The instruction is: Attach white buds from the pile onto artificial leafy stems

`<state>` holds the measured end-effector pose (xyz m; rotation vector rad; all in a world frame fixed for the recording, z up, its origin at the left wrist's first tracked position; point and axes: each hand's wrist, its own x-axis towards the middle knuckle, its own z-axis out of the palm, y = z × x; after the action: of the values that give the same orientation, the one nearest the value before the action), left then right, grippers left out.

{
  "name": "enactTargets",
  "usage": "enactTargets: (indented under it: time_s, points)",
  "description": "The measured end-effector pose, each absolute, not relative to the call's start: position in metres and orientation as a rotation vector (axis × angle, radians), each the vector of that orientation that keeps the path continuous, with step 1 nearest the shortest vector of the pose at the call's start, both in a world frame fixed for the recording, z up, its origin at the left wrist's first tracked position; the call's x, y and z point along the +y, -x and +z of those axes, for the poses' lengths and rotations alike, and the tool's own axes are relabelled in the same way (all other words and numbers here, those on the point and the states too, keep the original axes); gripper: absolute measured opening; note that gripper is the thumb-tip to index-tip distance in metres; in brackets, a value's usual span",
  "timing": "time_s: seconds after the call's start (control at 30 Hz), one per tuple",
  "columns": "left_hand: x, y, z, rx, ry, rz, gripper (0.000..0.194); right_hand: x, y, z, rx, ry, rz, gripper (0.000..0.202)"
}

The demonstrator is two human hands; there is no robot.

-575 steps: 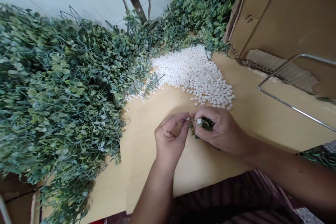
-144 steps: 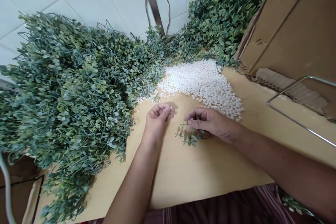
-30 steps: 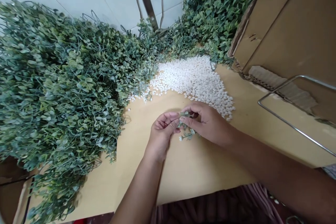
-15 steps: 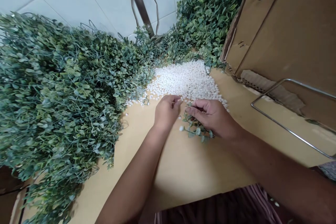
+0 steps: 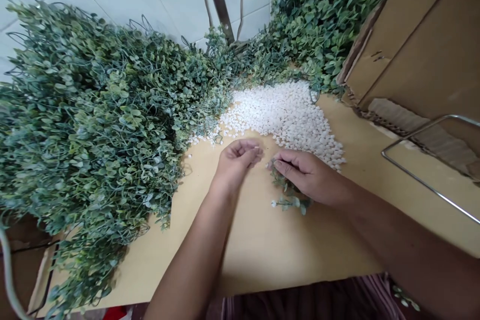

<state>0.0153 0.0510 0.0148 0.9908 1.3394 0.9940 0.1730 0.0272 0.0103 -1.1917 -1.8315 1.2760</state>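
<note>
My left hand (image 5: 239, 159) is closed in a pinch near the front edge of a spread of small white beads (image 5: 277, 110); something small and pale shows at its fingertips, too small to name. Just to the right, my right hand (image 5: 305, 172) pinches a green leafy sprig (image 5: 290, 201) between thumb and forefinger. The sprig hangs below the fingers over the tan tabletop (image 5: 258, 245), with pale tips on some of its stems. A narrow gap separates the two hands.
A large heap of green artificial foliage (image 5: 112, 125) covers the left side. More foliage (image 5: 322, 20) stands at the back right. At the right are a cardboard box (image 5: 423, 45) and a bent metal wire frame (image 5: 416, 177). A metal bar (image 5: 219, 0) leans by the tiled wall.
The left hand has drawn back from the beads, its fingers now turned more into view. The sprig in the right hand hangs lower. The whole view has shifted slightly.
</note>
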Motion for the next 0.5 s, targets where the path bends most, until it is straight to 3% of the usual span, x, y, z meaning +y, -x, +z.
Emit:
enactTargets:
  time_s: [0.23, 0.5]
  points:
    - [-0.006, -0.004, 0.014, 1.23, -0.679, 1.081, 0.022, 0.02, -0.163, 0.005, -2.057, 1.143, 1.079, 0.025]
    - [-0.008, -0.012, 0.006, 1.274, -0.67, 1.119, 0.021, 0.018, -0.16, 0.003, -2.066, 1.22, 0.957, 0.026]
